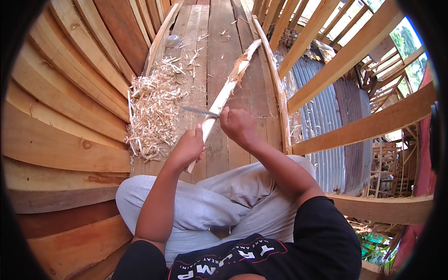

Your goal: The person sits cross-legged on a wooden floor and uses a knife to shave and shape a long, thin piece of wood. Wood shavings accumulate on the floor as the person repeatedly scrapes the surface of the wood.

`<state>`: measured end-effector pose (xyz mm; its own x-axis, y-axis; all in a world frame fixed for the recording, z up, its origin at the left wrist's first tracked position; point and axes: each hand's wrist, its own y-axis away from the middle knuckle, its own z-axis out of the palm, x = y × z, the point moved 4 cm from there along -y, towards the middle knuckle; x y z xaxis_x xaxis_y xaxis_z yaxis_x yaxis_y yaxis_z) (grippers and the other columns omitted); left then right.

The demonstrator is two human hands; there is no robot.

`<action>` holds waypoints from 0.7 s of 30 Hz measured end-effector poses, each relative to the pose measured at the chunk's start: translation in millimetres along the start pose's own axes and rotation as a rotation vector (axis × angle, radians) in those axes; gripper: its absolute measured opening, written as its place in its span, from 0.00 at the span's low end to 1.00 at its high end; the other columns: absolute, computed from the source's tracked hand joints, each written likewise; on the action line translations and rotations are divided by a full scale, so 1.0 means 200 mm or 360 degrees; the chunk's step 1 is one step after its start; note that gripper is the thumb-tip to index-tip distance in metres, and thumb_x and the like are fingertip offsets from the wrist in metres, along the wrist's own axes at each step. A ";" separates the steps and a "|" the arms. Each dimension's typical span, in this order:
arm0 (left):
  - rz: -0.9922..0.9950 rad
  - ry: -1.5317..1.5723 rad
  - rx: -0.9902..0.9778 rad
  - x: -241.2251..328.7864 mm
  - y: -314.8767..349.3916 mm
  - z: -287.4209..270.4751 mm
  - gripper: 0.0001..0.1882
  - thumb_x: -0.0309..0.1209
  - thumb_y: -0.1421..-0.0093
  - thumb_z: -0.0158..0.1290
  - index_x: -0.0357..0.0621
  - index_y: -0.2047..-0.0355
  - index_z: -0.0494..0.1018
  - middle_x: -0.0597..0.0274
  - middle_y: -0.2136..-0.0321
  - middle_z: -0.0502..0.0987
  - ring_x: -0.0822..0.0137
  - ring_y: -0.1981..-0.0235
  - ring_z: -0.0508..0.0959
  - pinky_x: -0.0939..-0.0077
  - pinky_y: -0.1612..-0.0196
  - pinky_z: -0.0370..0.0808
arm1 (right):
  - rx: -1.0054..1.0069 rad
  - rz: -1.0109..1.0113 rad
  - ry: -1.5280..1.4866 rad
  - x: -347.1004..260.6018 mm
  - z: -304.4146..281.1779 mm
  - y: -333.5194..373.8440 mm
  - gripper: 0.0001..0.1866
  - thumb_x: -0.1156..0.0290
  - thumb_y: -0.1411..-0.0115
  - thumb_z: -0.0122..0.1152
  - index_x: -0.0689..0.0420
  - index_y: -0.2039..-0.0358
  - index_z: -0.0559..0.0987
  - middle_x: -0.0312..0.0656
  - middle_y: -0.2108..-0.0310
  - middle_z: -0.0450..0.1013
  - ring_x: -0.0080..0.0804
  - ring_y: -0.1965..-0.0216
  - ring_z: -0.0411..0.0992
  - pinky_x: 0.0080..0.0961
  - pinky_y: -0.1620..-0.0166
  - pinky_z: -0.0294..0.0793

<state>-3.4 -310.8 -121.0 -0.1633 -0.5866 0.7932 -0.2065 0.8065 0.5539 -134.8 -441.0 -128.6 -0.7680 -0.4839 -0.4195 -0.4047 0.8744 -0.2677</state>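
Observation:
A long pale strip of wood (226,91), rough and brownish toward its far end, slants away from me over the plank floor. Around its near part, my left hand (189,147) is closed, and a short end pokes out below the fist. My right hand (237,124) grips a knife, its handle hidden inside the fingers. The knife blade (198,110) points left and lies across the strip, just beyond my left hand. Whether the edge bites into the wood cannot be made out.
Curly wood shavings (156,109) are heaped on the left floorboards, with a small clear container (173,41) beyond them. A plank wall (70,126) rises on the left. Wooden railing slats (326,88) line the right, with corrugated metal sheets (322,121) outside. My crossed legs (210,198) fill the near floor.

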 end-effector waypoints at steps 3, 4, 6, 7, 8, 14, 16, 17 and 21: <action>-0.0045 -0.0024 -0.0021 0.00 0.02 0.01 0.29 0.49 0.28 0.27 0.36 0.68 0.68 0.66 0.84 0.67 0.73 0.88 0.68 0.73 0.82 0.70 | 0.0011 -0.0054 0.0034 0.04 0.04 0.01 0.27 0.59 0.38 0.42 0.62 0.86 0.78 0.56 0.84 0.72 0.56 0.81 0.73 0.51 0.71 0.73; -0.0027 -0.0014 -0.0020 0.02 0.02 0.04 0.29 0.49 0.28 0.27 0.36 0.68 0.67 0.66 0.83 0.67 0.73 0.88 0.68 0.73 0.82 0.70 | 0.0024 -0.0020 0.0004 0.08 0.03 -0.05 0.27 0.59 0.38 0.43 0.62 0.86 0.78 0.56 0.85 0.72 0.56 0.81 0.73 0.51 0.71 0.73; -0.0013 -0.0015 0.0006 0.02 0.01 0.02 0.29 0.48 0.28 0.27 0.35 0.68 0.67 0.65 0.83 0.68 0.73 0.88 0.68 0.73 0.82 0.70 | 0.0008 -0.0005 -0.0008 0.05 0.01 -0.06 0.27 0.60 0.38 0.43 0.62 0.87 0.78 0.56 0.85 0.72 0.56 0.82 0.73 0.51 0.72 0.73; -0.0018 -0.0023 0.0014 0.01 0.01 0.00 0.29 0.48 0.28 0.27 0.35 0.67 0.67 0.65 0.83 0.68 0.73 0.88 0.68 0.73 0.82 0.71 | -0.0026 -0.0015 0.0022 0.00 0.02 -0.01 0.27 0.60 0.38 0.43 0.62 0.87 0.78 0.56 0.86 0.71 0.56 0.82 0.73 0.50 0.72 0.73; -0.0012 -0.0025 0.0022 0.01 0.00 -0.01 0.29 0.48 0.28 0.27 0.35 0.67 0.67 0.65 0.83 0.68 0.73 0.88 0.68 0.73 0.82 0.71 | -0.0051 -0.0032 0.0061 -0.03 0.01 0.02 0.27 0.60 0.38 0.43 0.61 0.88 0.77 0.55 0.86 0.71 0.56 0.83 0.72 0.50 0.72 0.73; -0.0001 0.0050 -0.0019 0.01 -0.01 0.02 0.30 0.50 0.28 0.27 0.33 0.63 0.68 0.65 0.83 0.68 0.73 0.87 0.68 0.74 0.82 0.70 | 0.0082 -0.0025 -0.0002 0.03 0.02 -0.04 0.28 0.60 0.38 0.42 0.61 0.89 0.77 0.55 0.87 0.71 0.56 0.82 0.73 0.49 0.72 0.73; -0.0024 0.0066 -0.0011 -0.02 -0.01 0.00 0.31 0.49 0.28 0.27 0.31 0.66 0.68 0.62 0.83 0.69 0.71 0.88 0.69 0.72 0.83 0.71 | -0.0026 -0.0130 0.0024 -0.04 0.03 0.03 0.28 0.60 0.37 0.42 0.61 0.89 0.77 0.55 0.87 0.71 0.56 0.82 0.73 0.49 0.73 0.74; -0.0032 0.0072 0.0002 -0.02 0.00 -0.02 0.32 0.49 0.28 0.26 0.30 0.68 0.68 0.61 0.83 0.69 0.70 0.88 0.70 0.71 0.83 0.71 | -0.0130 -0.0167 0.0060 -0.04 0.03 0.03 0.28 0.60 0.37 0.42 0.61 0.89 0.77 0.55 0.86 0.71 0.55 0.82 0.73 0.49 0.73 0.74; -0.0010 0.0100 -0.0032 0.01 0.05 0.03 0.30 0.50 0.28 0.27 0.34 0.63 0.68 0.65 0.83 0.68 0.74 0.87 0.68 0.75 0.82 0.69 | 0.0169 0.0016 0.0042 0.05 -0.02 -0.07 0.27 0.61 0.38 0.42 0.60 0.90 0.76 0.55 0.88 0.70 0.54 0.84 0.72 0.48 0.74 0.73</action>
<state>-10.9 -304.7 -115.2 -0.1011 -0.5863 0.8038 -0.1876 0.8047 0.5633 -138.4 -458.1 -124.5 -0.7853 -0.4725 -0.4001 -0.3427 0.8699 -0.3547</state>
